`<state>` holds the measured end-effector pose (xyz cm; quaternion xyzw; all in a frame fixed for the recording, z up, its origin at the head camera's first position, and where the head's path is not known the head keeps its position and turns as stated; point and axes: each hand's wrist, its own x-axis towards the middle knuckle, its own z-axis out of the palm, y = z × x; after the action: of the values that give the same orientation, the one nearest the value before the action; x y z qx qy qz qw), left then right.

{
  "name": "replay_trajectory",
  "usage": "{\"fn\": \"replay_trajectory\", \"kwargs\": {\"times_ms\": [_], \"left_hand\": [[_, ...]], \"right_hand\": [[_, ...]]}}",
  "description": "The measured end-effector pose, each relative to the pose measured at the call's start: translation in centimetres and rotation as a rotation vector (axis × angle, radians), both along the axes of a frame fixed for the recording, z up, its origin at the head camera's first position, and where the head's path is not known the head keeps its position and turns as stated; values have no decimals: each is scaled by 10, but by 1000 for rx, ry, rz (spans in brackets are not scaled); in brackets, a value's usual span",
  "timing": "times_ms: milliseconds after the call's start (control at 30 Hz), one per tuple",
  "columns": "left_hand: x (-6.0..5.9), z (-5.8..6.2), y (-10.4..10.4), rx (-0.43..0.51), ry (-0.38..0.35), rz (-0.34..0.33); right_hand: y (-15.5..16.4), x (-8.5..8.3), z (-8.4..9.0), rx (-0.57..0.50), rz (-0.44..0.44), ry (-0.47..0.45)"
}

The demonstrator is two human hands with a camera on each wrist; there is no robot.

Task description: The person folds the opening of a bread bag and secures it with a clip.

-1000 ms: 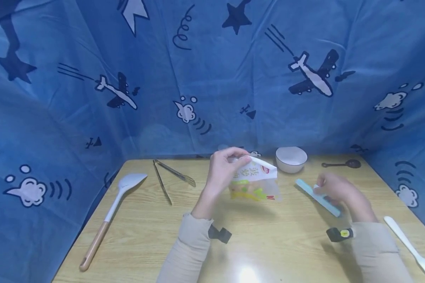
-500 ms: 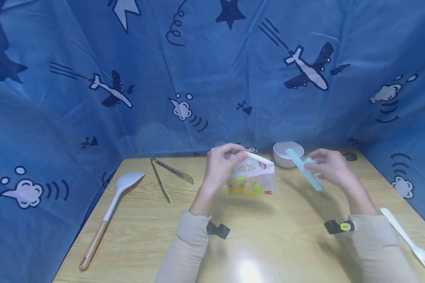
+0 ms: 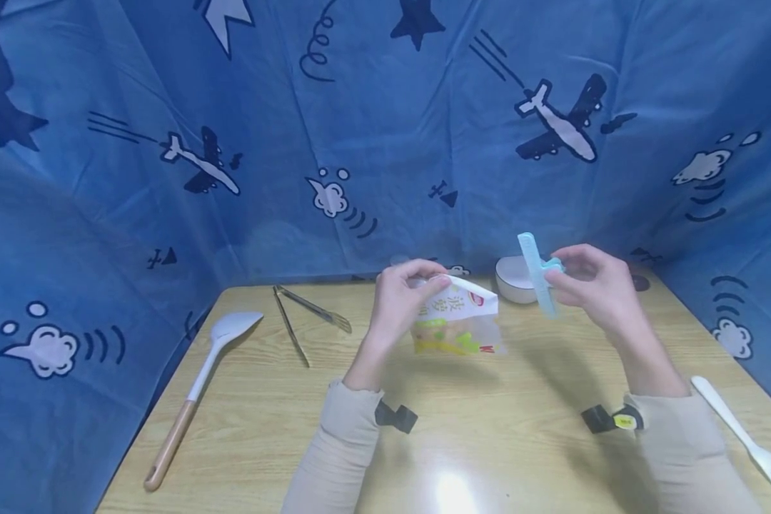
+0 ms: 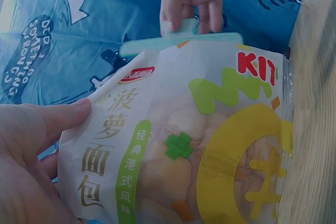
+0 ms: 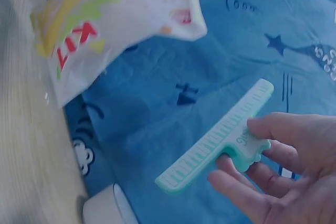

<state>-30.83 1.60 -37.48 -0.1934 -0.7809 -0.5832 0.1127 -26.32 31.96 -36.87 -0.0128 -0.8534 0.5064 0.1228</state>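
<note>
The left hand (image 3: 401, 303) grips the folded top of a bread bag (image 3: 457, 323), thumb and curled fingers pinching its upper corner so the bag stands with its bottom on the wooden table (image 3: 263, 414). The right hand (image 3: 594, 285) is raised above the table's far right part, pinching the grip tab of a light blue sealing clip (image 3: 535, 273) between thumb and fingers; the clip stands nearly upright, just right of the bag's top and apart from it.

Just behind the clip, a white bowl (image 3: 512, 278) sits near the table's far edge, and a dark spoon (image 3: 640, 283) shows partly beyond the right hand. At the near right corner lies a white fork (image 3: 739, 435). Left of the bag, metal tongs (image 3: 298, 318) lie open in a V, and further left a white spatula (image 3: 195, 389) with a wooden handle lies on a slant. Blue cloth (image 3: 135, 107) printed with planes, stars and clouds hangs behind the table and along both sides.
</note>
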Motion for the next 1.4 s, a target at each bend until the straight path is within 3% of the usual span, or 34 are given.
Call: {"fn": "replay_trajectory", "kwargs": {"times_ms": [133,333,733,1033,1400], "left_hand": [[0,1,0,2,4,0],[-1,1,0,-6,14,0],[0,-4,0,-50,12,10],[0,-2,0,-94,44,-4],[0,-1,1,-77,33,-67]], "right_hand": [[-8,6,8,-33,2,5],[-23,13,17,53,18,65],[-40,16,11,86,82,103],[-52,16,10,53,193,146],[-54,14,12,102,175,120]]}}
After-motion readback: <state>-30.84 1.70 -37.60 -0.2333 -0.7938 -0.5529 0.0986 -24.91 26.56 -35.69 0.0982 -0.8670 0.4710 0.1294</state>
